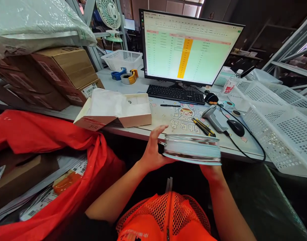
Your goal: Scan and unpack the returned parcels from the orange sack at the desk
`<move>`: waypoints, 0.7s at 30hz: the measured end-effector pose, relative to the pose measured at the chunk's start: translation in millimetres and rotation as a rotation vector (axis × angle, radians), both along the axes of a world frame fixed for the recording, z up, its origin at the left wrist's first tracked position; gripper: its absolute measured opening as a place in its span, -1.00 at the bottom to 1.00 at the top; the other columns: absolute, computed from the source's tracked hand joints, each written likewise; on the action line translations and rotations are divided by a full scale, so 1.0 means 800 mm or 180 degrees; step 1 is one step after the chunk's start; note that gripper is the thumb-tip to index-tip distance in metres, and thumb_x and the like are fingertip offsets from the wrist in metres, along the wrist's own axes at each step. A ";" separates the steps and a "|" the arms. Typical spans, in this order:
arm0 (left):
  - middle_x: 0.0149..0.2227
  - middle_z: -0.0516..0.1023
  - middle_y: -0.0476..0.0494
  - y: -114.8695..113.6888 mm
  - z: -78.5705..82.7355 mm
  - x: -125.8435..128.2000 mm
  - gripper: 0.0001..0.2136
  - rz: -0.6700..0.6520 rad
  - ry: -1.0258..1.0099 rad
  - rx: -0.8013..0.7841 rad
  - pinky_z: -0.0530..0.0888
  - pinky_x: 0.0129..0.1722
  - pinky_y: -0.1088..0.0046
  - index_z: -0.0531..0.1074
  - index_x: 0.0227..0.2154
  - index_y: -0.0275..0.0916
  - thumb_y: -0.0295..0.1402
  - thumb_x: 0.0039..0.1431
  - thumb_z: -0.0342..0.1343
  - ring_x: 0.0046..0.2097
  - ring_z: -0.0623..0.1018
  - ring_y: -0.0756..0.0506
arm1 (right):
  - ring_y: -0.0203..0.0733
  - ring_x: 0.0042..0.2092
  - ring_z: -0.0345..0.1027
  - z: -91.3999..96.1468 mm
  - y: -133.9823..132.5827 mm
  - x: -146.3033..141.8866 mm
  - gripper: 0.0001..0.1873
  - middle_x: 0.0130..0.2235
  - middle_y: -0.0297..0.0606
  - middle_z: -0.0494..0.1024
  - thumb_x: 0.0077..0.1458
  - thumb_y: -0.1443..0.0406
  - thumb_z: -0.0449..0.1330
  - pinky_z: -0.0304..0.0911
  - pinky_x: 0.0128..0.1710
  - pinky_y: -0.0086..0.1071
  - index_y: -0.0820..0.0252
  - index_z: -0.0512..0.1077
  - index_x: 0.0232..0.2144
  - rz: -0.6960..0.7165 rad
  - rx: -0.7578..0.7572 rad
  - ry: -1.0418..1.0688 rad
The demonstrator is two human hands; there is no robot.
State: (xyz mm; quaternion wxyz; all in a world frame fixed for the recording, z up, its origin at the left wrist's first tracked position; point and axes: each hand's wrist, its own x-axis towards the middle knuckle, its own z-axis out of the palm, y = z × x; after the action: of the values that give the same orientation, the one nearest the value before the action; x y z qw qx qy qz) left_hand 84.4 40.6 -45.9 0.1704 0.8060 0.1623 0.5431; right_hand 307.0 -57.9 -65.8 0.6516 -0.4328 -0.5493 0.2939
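I hold a round, flat, clear spool [192, 149] of pale filament level in front of me, just below the desk's front edge. My left hand [153, 150] grips its left side, thumb up over the rim. My right hand [211, 170] supports it from underneath and is mostly hidden by it. An open white cardboard box [113, 112] with white wrapping inside lies on the desk to the left. A grey barcode scanner [213, 118] rests on the desk just beyond the spool.
A monitor [187, 48] with a spreadsheet and a black keyboard [176, 93] stand behind. A mouse [235, 128], cable, yellow cutters [203, 127] and white baskets [281, 130] lie right. Brown boxes [60, 73] and a red sack [43, 160] of parcels sit left.
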 end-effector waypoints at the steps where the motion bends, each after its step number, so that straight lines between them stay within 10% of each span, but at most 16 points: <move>1: 0.37 0.32 -0.39 -0.002 -0.009 0.002 -0.03 -0.0105 0.0041 -0.0328 0.40 0.34 -0.05 0.03 0.44 -0.01 0.05 0.10 0.46 0.36 0.41 -0.36 | 0.29 0.28 0.43 -0.009 0.002 -0.004 -0.03 0.33 0.05 0.44 0.09 -0.39 0.19 0.47 0.09 0.30 -0.19 0.15 0.39 0.0080 0.0000 0.0136; 5: 0.22 0.48 -0.37 -0.014 -0.039 0.014 -0.05 -0.0617 0.0018 -0.1150 0.57 0.16 0.08 0.09 0.36 -0.08 0.17 0.07 0.42 0.17 0.59 -0.31 | 0.36 0.26 0.43 -0.044 0.009 -0.022 0.03 0.23 0.12 0.54 0.16 -0.47 -0.20 0.41 0.05 0.38 -0.11 0.19 0.44 0.0112 -0.0312 -0.0002; 8: 0.15 0.51 -0.30 -0.015 -0.035 0.013 -0.24 -0.0405 -0.0112 -0.0782 0.59 0.10 0.12 0.12 0.32 -0.03 -0.04 0.20 0.41 0.13 0.60 -0.26 | 0.25 0.10 0.55 -0.051 0.004 -0.016 -0.29 0.04 0.01 0.66 0.29 -0.26 0.05 0.50 -0.04 0.22 -0.08 0.40 0.28 -0.0399 -0.0462 0.0246; 12: 0.21 0.43 -0.27 -0.008 -0.006 -0.001 -0.35 0.0309 0.0375 0.0315 0.52 0.20 0.00 0.20 0.31 0.08 -0.45 0.24 0.31 0.24 0.50 -0.28 | -0.09 -0.22 0.57 -0.016 -0.021 0.003 -0.69 -0.18 -0.23 0.64 0.24 0.08 0.36 0.53 -0.25 -0.18 0.02 0.54 -0.03 -0.1565 -0.0184 0.0527; 21: 0.24 0.39 -0.26 -0.011 0.004 -0.002 -0.26 0.0777 0.0868 0.0749 0.50 0.27 -0.08 0.23 0.32 0.06 -0.67 0.12 0.18 0.33 0.39 -0.35 | -0.06 -0.25 0.54 0.037 -0.020 -0.031 -0.82 -0.19 -0.21 0.67 0.31 0.11 0.29 0.50 -0.28 -0.16 0.00 0.61 -0.14 -0.1375 -0.0201 -0.1228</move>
State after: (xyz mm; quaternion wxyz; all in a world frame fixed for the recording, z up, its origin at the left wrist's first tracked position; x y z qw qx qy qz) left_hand 83.1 32.0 -42.7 -0.0154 0.8607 0.2158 0.4608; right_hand 282.2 -73.8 -36.1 0.5687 -0.6077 -0.5488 0.0776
